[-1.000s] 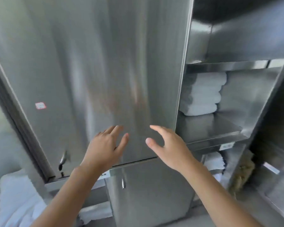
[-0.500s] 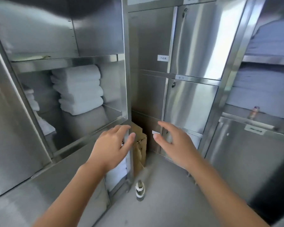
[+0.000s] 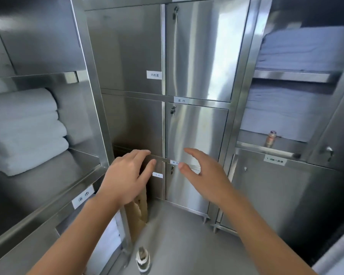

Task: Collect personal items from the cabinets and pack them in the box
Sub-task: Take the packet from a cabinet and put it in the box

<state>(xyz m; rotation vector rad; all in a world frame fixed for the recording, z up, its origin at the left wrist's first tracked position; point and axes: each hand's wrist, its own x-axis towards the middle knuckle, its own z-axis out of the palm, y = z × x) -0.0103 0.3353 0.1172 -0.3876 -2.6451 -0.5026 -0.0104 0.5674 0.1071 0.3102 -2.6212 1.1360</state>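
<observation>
My left hand (image 3: 125,179) and my right hand (image 3: 205,175) are both held out in front of me, fingers spread, holding nothing. They hover before the steel cabinets (image 3: 197,56) in the corner. A brown cardboard box (image 3: 140,211) stands on the floor in the corner, mostly hidden behind my left hand. A small bottle (image 3: 270,138) stands on the shelf edge of the open cabinet at the right. Another small bottle (image 3: 142,259) stands on the floor below my hands.
Folded white towels (image 3: 26,132) fill the open cabinet at the left. Stacked grey-white linen (image 3: 298,108) fills the open shelves at the right. The middle cabinet doors are shut, with locks and paper labels. The grey floor (image 3: 187,245) lies between the cabinets.
My view has swung right, from a steel door and the towel shelf to the corner cabinets, then closer. Both hands stay raised and spread, holding nothing.
</observation>
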